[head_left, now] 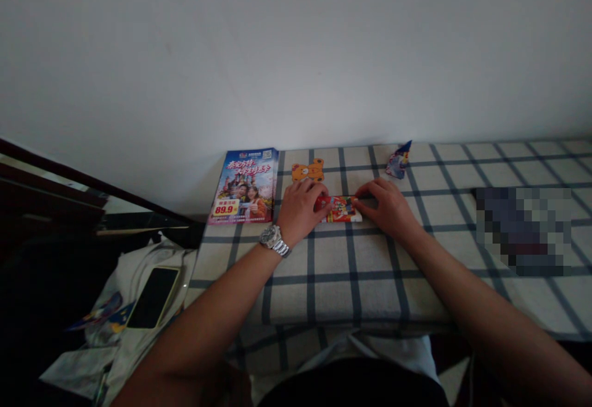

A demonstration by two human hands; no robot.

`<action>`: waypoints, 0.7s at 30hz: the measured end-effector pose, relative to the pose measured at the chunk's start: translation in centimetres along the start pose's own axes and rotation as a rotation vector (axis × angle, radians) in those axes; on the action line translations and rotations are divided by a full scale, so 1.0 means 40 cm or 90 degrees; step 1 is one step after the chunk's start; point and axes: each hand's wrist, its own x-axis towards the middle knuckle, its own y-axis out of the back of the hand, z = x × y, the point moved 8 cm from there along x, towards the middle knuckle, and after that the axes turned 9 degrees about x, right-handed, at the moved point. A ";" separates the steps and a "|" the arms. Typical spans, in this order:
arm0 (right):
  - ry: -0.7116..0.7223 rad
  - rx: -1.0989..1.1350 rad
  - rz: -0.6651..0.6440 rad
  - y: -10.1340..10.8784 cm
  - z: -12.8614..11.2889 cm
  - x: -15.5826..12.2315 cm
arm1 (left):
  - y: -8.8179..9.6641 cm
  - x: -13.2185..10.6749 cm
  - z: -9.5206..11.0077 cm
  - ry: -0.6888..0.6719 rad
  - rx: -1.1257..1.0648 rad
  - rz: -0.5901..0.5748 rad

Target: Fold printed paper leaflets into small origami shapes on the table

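Observation:
A small red and yellow packet (341,209) with cartoon print and a white lower edge lies on the checked cloth between my hands. My left hand (303,205), below a silver wristwatch, has its thumb and curled fingers closed on the packet's left end. At the right end, the thumb and fingertips of my right hand (383,205) pinch the edge, partly covering it. Just beyond my left fingers is a flat orange bear-shaped piece (308,171). A folded blue printed paper (398,161) stands tilted past my right hand.
A stack of printed flyers (245,186) lies at the left of the cloth-covered table (333,277). A blurred dark item (522,231) is at the right. A phone (154,298) rests on papers at lower left. The wall (296,55) borders the table's back edge.

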 end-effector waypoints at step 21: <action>0.009 0.008 -0.030 0.000 0.001 -0.001 | 0.002 -0.001 0.002 -0.001 -0.001 -0.010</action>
